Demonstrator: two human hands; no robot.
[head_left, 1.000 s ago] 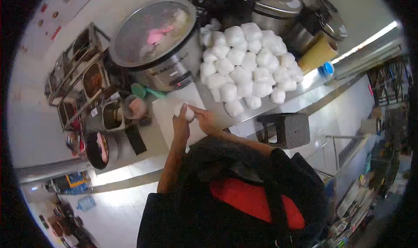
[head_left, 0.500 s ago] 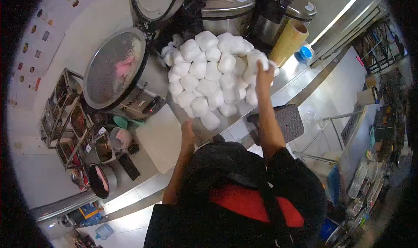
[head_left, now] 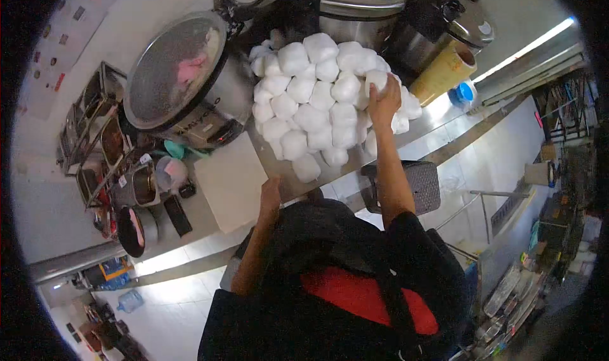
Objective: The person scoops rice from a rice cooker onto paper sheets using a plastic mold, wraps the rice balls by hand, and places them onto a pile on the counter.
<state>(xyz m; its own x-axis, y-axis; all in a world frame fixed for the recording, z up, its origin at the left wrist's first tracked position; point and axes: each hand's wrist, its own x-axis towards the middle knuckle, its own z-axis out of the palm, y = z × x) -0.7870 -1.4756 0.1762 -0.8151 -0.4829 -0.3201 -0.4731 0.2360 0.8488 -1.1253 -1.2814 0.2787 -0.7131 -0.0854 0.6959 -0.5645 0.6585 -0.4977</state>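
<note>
Several white wrapped balls are heaped in a large pile (head_left: 311, 98) on the metal counter (head_left: 288, 186). At the right part of this pile, my right hand (head_left: 385, 102) has its fingers closed round one white ball (head_left: 377, 79). My left hand (head_left: 271, 193) rests near the counter's front edge, beside the pale board (head_left: 229, 180); its fingers are partly hidden, and what it holds, if anything, does not show. The board's surface shows no ball on it.
A large cooker (head_left: 190, 82) with a clouded lid stands at the left of the pile. Metal trays (head_left: 143, 183), a pink-filled tub (head_left: 171, 173) and a black pan (head_left: 131, 231) lie further left. A yellow roll (head_left: 444, 72), blue cup (head_left: 464, 92) and stool (head_left: 419, 183) are right.
My hands have parted from the white ball held over the board. My right hand has moved to the pile and closed round a ball; my left stays near the board. The view has shifted.
</note>
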